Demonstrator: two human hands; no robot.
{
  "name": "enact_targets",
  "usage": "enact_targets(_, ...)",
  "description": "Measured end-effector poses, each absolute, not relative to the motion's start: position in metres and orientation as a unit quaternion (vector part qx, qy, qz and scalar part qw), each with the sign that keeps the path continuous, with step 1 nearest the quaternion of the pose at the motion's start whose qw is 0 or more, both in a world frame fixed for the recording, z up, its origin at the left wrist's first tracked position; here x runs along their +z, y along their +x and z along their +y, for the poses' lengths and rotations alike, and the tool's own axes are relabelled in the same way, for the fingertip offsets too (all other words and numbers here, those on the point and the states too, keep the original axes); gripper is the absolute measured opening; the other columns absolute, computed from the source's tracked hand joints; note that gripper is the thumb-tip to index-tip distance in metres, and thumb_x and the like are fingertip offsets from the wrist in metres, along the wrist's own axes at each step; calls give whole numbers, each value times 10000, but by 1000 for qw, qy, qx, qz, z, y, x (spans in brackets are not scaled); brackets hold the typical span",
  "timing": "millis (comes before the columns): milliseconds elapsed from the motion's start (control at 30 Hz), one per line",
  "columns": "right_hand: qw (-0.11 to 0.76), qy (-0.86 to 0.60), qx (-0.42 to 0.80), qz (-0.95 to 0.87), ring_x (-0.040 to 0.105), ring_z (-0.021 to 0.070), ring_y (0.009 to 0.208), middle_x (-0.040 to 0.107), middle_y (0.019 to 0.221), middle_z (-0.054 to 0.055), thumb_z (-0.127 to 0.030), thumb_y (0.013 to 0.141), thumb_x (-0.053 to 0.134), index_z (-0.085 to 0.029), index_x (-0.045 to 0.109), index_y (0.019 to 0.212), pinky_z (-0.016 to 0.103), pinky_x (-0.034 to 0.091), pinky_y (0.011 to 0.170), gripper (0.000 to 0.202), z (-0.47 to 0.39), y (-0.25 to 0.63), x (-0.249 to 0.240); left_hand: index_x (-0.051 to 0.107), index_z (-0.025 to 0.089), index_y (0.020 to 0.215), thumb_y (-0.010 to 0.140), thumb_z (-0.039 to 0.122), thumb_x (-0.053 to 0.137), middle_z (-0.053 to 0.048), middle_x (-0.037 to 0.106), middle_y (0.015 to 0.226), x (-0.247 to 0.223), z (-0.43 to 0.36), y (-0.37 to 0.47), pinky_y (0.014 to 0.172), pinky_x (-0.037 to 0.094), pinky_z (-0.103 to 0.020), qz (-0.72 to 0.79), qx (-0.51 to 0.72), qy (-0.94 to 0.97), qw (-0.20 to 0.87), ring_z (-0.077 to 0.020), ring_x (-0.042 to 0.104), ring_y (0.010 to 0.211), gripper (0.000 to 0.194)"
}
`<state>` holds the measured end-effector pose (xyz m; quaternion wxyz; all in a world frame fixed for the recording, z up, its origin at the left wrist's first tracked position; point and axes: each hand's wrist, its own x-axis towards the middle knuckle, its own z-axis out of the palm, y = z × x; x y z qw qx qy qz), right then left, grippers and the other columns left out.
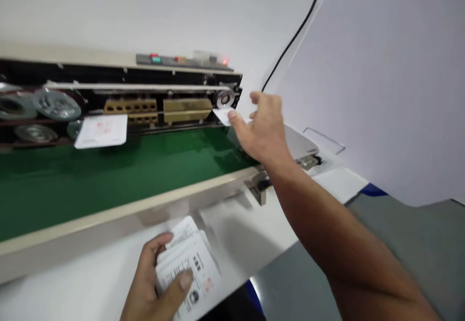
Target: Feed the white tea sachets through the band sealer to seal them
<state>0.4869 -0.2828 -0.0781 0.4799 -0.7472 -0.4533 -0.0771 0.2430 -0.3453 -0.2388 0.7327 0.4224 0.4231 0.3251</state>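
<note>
My left hand (156, 284) grips a fanned stack of white printed packets (205, 267) with dark text and a reddish mark, its thumb lying across the top one. At the right end of a band sealing machine (189, 76), my right hand (259, 127) pinches one white packet (221, 116) between thumb and fingers. That packet's edge is at the machine's entry, beside a small round wheel (225, 99). Farther left, another white packet (102, 131) with a faint red print sticks out from the machine above the green conveyor belt (163, 153).
Brass-coloured blocks (187, 110) and metal pulleys (58, 103) line the machine's open front. Coloured switches (156, 59) and a red light sit on top. A black cable (298, 30) runs down the wall. A large pale panel (385, 83) stands at the right.
</note>
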Motion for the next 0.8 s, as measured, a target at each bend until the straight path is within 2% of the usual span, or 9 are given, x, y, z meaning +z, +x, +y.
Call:
enact_targets(33,468,-720,-117,-499,507,270,1103,471,1258,135,-268,813,673,-134,515,1228,423,433,958,463,-299,470,-88,427,319,1233,727,483,755,-40,636,1066,-234,-345,240,744,525,-327,421,302,401,755,-208,670,850,625)
enact_targets(100,425,-653,-131,-613,517,265,1044,502,1113,104,-349,879,609,-177,513,1157,437,449,932,340,-337,436,-111,394,336,1228,768,431,737,-28,642,1046,-224,-343,237,743,524,-331,407,283,358,792,-194,665,831,581)
enact_targets(200,354,-625,-6,-695,463,300,1098,454,1133,118,-453,854,637,-205,388,1272,465,454,951,546,-389,395,-150,405,327,1190,764,388,756,-20,672,984,-214,-341,238,734,527,-320,418,290,298,808,-194,672,813,555)
enact_targets(300,348,-679,106,-637,444,315,1127,383,1204,142,-460,827,661,-212,265,1374,484,474,939,720,-412,376,-186,441,335,1146,771,354,757,5,678,942,-211,-342,240,767,527,-312,432,306,250,811,-192,673,848,491)
enact_targets(433,387,-708,191,-559,507,280,1070,447,1181,117,-366,846,650,-246,274,1376,480,490,910,661,-411,375,-209,514,330,1065,823,337,697,4,685,966,-216,-343,238,785,542,-331,415,324,196,827,-201,675,880,303)
enact_targets(533,432,-701,275,-496,580,234,989,540,1149,93,-354,895,607,-272,277,1375,415,530,825,588,-409,381,-212,537,312,997,841,330,665,-12,697,981,-217,-342,237,738,569,-363,415,329,164,832,-220,688,844,202)
enact_targets(667,503,-686,326,-412,605,169,782,590,922,21,-362,957,538,-290,284,1366,330,528,669,487,-411,383,-218,515,302,970,841,245,658,-27,693,1110,-211,-342,238,724,584,-354,441,315,166,824,-215,680,892,200)
enact_targets(733,533,-679,316,-394,587,156,751,571,864,2,-341,959,543,-292,320,1349,315,516,655,452,-410,383,-220,495,302,974,844,230,650,-37,681,1162,-208,-343,240,704,584,-348,445,307,181,822,-212,674,901,215)
enact_targets(800,572,-662,291,-387,580,151,756,560,867,0,-295,950,557,-297,365,1322,301,515,651,418,-408,383,-217,479,304,990,851,240,643,-41,692,1125,-207,-344,241,668,576,-329,442,302,201,820,-201,669,865,224)
